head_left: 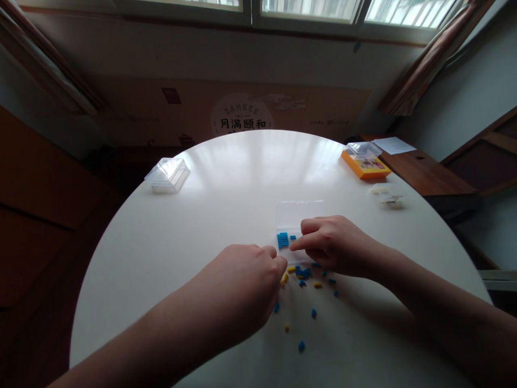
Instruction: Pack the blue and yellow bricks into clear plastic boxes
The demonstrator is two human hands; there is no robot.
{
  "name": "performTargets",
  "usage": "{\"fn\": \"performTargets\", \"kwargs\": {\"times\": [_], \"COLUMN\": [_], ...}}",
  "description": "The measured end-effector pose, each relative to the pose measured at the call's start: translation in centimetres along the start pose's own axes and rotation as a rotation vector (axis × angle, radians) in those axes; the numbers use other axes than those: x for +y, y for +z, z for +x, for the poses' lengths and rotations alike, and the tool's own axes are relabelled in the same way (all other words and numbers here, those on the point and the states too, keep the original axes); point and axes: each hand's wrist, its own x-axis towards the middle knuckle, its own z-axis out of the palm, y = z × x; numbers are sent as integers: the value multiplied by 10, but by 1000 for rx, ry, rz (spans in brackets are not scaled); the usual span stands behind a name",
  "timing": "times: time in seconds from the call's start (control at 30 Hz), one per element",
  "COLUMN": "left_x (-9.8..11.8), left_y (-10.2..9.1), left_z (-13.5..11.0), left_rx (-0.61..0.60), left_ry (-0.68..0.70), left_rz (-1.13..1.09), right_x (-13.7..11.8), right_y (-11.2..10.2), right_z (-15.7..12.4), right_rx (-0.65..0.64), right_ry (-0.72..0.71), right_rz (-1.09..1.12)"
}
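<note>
A clear plastic box [299,260] lies on the table with its lid [299,213] folded back. Inside it, at the left, several small blue bricks form a block [283,240], and one single blue brick [293,237] sits to the right of that. My right hand [333,242] reaches over the box, index finger stretched toward the single brick; contact is not clear. My left hand [252,280] is closed at the box's near left corner, its fingertips hiding whatever is in them. Loose blue bricks [302,272] and yellow bricks [317,285] are scattered in front of the box.
On the round white table [161,280], another clear box [167,175] stands at the far left. An orange box [365,165] with a clear lid [364,149] on it is at the far right, near a small clear packet [388,196]. A wooden desk [428,175] adjoins the right side.
</note>
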Motion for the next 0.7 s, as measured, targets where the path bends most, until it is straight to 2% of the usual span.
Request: {"fn": "performTargets", "kwargs": {"times": [0.47, 0.7], "left_x": [-1, -2], "left_y": [0, 3], "left_z": [0, -1], "left_rx": [-18, -1], "left_ry": [2, 7], "left_rz": [-6, 3], "right_x": [-2, -2], "right_y": [4, 4], "right_z": [4, 2], "right_rx": [35, 62], "right_ry": [87, 71], "right_rz": [-24, -35]}}
